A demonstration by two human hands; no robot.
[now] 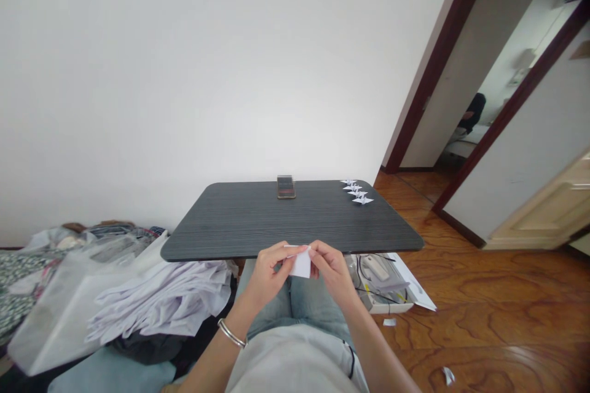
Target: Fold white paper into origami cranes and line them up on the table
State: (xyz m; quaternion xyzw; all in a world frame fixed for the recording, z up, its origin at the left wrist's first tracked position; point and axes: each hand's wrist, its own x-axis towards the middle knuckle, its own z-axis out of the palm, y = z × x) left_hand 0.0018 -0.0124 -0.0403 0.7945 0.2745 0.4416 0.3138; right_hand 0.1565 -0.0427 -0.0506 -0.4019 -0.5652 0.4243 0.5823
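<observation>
My left hand (270,270) and my right hand (329,267) meet just below the near edge of the dark table (239,227), above my lap. Both pinch a small folded piece of white paper (302,265) between thumbs and fingertips. A silver bangle (231,333) circles my left wrist. At the table's far right corner lies a row of several small folded white paper figures (357,191). A phone (286,187) stands at the table's far edge, in the middle.
A heap of white paper sheets (161,301) and a translucent bag (69,295) lie to my left. An open white box (382,285) with cables sits on the wood floor at my right. Paper scraps (447,374) dot the floor. A doorway (483,110) opens at right.
</observation>
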